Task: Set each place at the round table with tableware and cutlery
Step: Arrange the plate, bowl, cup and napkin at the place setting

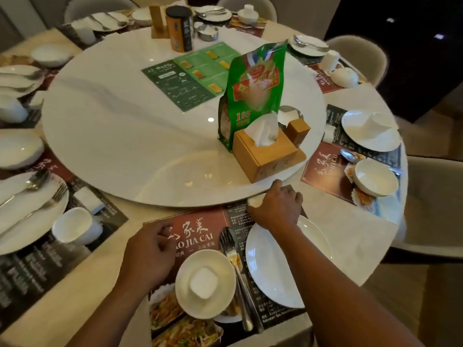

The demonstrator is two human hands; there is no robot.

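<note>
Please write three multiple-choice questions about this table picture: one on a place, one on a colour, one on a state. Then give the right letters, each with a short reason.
1. Where does the fork of the nearest place lie?
A) between the bowl and the plate
B) inside the bowl
C) on a chair

2. What colour is most of the tall bag on the turntable?
A) black
B) green
C) white

3. What does the right hand do?
A) lifts the fork
B) lies flat on the plate
C) grips a small white item

Answers:
1 A: the bowl is on the fork's left and the plate on its right.
2 B: the bag's front is mostly green.
3 C: the hand curls round the item at the turntable's rim.
</note>
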